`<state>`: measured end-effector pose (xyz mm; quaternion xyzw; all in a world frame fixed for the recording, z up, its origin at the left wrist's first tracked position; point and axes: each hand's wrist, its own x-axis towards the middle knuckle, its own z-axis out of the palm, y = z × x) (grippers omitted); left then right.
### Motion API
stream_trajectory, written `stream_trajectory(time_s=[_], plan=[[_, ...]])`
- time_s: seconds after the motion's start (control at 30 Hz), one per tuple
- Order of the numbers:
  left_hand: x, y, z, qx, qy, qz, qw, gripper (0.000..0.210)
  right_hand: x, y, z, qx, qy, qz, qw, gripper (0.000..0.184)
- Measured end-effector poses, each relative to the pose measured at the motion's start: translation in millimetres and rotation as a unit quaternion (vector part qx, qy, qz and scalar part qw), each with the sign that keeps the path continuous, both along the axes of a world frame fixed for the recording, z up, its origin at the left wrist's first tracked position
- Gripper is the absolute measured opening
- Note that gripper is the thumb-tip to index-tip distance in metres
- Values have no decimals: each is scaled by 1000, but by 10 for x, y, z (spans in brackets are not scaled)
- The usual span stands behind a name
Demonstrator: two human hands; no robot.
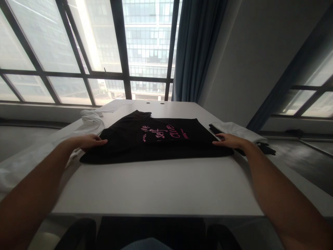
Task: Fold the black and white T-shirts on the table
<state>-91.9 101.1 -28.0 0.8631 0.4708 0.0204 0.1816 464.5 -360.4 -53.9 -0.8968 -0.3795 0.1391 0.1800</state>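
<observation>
A black T-shirt (125, 146) with pink lettering lies sideways across the white table (156, 187), its near side folded over along a long edge. At its left end my left hand (91, 141) pinches the cloth between thumb and fingers. My right hand (227, 140) grips the shirt's right end in the same way, thumb on top. Some fingertips of both hands are hidden by the fabric. One sleeve points toward the window at the upper left of the shirt.
White crumpled cloth (90, 121) spreads along the table's left side. Folded white and black clothes (239, 131) lie at the right, close to my right hand. Paper sheets (114, 106) rest at the far left. A chair (80, 234) stands at the near edge; a blue curtain (196, 48) hangs beyond.
</observation>
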Motion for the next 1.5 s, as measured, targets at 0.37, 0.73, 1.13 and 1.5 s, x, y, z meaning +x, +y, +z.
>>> stream_trajectory(time_s=[0.37, 0.73, 1.13, 1.5], plan=[[491, -28, -230, 167, -159, -118, 966, 46, 0, 161, -108, 168, -65, -31, 983, 26], [490, 242, -488, 187, -76, -144, 969, 71, -45, 245, -181, 123, -141, 13, 982, 38], [455, 56, -399, 236, -13, -147, 960, 65, -145, 323, -179, -4, -226, 26, 974, 51], [790, -564, -612, 125, -13, -299, 946, 76, -794, 815, -405, 59, -205, 131, 968, 61]])
